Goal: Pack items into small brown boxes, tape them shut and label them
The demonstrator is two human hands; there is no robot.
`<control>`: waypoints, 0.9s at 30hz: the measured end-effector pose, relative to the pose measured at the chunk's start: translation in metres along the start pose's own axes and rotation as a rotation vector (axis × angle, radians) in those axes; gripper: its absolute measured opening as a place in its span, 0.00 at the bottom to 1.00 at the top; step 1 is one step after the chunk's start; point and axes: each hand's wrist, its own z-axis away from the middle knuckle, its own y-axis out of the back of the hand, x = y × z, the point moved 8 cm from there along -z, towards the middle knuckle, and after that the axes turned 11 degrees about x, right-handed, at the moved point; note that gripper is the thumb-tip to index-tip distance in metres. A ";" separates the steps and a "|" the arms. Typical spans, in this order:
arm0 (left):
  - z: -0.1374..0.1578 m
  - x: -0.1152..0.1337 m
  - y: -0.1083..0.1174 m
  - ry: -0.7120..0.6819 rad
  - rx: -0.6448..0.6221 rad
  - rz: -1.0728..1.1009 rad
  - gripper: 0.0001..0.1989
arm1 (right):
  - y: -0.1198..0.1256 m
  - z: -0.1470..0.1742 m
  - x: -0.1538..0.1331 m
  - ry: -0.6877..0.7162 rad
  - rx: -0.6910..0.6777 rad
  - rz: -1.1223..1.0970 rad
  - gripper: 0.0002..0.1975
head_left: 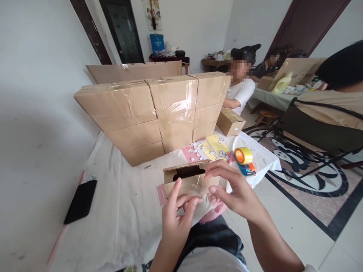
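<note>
A small cardboard box sits in front of me, its dark opening showing along the top. Over its near side hangs a wrinkled piece of clear tape, hard to make out against the cardboard. My left hand is at the box's near left, thumb and a finger pinched together at the lower edge of the film. At the box's right end is my right hand, its fingers curved and thumb apart from them. The film reaches close to those fingertips; whether it sticks to them I cannot tell.
Stacked taped cartons form a wall across the table. To the right are a tape dispenser with a yellow roll, a closed carton and paper scraps. A black phone lies left. A person sits behind the cartons.
</note>
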 end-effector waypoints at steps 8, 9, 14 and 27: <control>-0.012 -0.007 -0.006 0.009 -0.123 -0.182 0.34 | -0.027 0.007 -0.003 0.083 -0.113 0.118 0.06; -0.016 -0.009 -0.006 0.045 -0.140 -0.249 0.40 | -0.024 0.006 -0.003 0.101 -0.079 0.135 0.06; -0.051 -0.003 0.005 -0.193 -0.089 -0.637 0.33 | 0.010 0.002 0.004 0.102 0.183 0.197 0.04; -0.045 -0.060 -0.008 -0.451 -0.407 -0.943 0.20 | -0.040 -0.036 0.083 -0.208 -0.336 0.074 0.09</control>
